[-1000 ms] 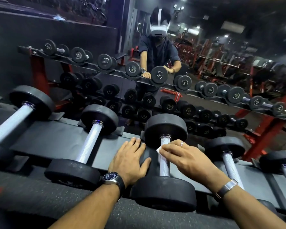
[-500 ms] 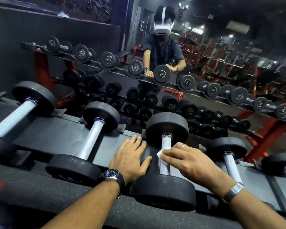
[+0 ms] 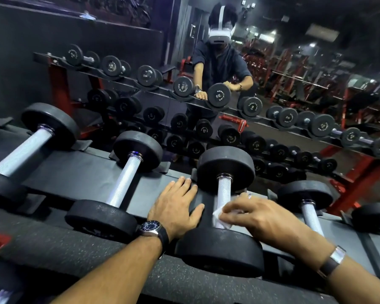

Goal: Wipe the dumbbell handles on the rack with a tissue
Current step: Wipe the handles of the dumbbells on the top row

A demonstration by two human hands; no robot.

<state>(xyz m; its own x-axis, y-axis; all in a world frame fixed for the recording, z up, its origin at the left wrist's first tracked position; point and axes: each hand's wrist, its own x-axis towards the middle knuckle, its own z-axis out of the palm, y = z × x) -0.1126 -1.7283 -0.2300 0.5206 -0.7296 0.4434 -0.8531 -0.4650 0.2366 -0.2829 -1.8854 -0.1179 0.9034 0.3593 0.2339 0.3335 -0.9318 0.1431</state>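
Observation:
A black dumbbell with a knurled silver handle [image 3: 224, 189] lies front to back on the dark rack [image 3: 75, 172] in the middle of the view. My right hand [image 3: 257, 218] holds a white tissue [image 3: 219, 216] against the near end of that handle, its fingers curled over it. My left hand [image 3: 176, 207] rests flat on the rack just left of the dumbbell, fingers straight. Two more dumbbells, one with handle [image 3: 124, 183] and another with handle [image 3: 24, 150], lie to the left, and one with handle [image 3: 309, 216] to the right.
A mirror behind the rack reflects a person in a headset, the rack's dumbbells and red gym frames [image 3: 355, 185]. Another dumbbell [image 3: 377, 218] sits at the far right edge. A padded rail [image 3: 97, 260] runs along the rack's front.
My right hand has slid the tissue down the handle toward the near weight head. More bare handle now shows above it. My left hand has stayed on the rack.

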